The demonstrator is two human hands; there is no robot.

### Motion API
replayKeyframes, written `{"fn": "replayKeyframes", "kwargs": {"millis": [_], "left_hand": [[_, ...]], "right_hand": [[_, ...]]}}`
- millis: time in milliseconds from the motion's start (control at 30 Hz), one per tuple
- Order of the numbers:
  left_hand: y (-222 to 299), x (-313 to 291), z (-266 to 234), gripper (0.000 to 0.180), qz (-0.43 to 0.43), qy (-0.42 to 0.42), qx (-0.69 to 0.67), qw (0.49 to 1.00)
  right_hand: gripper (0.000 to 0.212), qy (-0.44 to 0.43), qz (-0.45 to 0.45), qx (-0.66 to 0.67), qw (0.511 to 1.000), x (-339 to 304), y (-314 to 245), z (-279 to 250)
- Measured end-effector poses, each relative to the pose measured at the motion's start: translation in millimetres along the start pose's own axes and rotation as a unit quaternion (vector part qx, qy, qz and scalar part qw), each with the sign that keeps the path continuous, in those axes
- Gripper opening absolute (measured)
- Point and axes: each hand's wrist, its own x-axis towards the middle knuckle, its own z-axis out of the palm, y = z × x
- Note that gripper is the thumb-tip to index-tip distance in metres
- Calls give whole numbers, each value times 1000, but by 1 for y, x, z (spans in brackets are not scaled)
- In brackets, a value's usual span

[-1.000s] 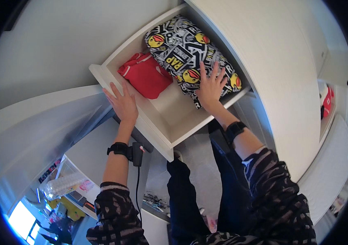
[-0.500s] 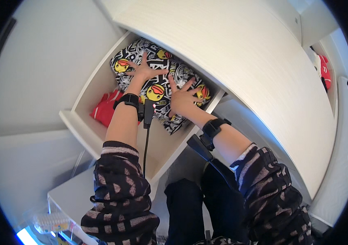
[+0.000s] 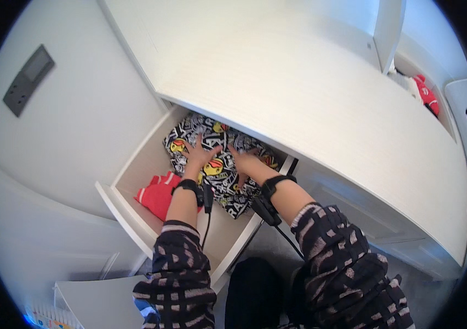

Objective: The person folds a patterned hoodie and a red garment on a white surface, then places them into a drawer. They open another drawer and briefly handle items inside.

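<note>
A folded garment with a black-and-white cartoon print and yellow-red patches lies in an open white drawer. Both my hands press flat on top of it. My left hand rests on its left part with fingers spread. My right hand lies on its right part, fingers spread, partly under the cabinet top. A folded red garment lies in the same drawer, to the left of my left wrist.
The white cabinet top overhangs the back of the drawer. A grey wall panel sits on the wall at upper left. Red and white items lie in a compartment at upper right. Another white surface shows at lower left.
My head has moved so the drawer now sits lower and more central. My left hand went from the drawer's left edge onto the printed garment; both hands now press it.
</note>
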Motion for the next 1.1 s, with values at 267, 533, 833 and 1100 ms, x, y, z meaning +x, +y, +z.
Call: {"fn": "replayKeyframes", "kwargs": {"millis": [267,533,833,1100], "left_hand": [[140,-104,-140,44,280,20,9,960],[227,-318,-290,38,644,-231,86,724],[201,-397,-245,40,479,-457,454,596],[181,-430,-230,43,300,-455,569,616]], "right_hand": [[29,321,-257,151,899,-200,58,-44],[40,492,-107,175,846,-486,205,-122],[52,464,274,101,836,-657,271,30],[62,525,203,121,818,-659,315,46]]}}
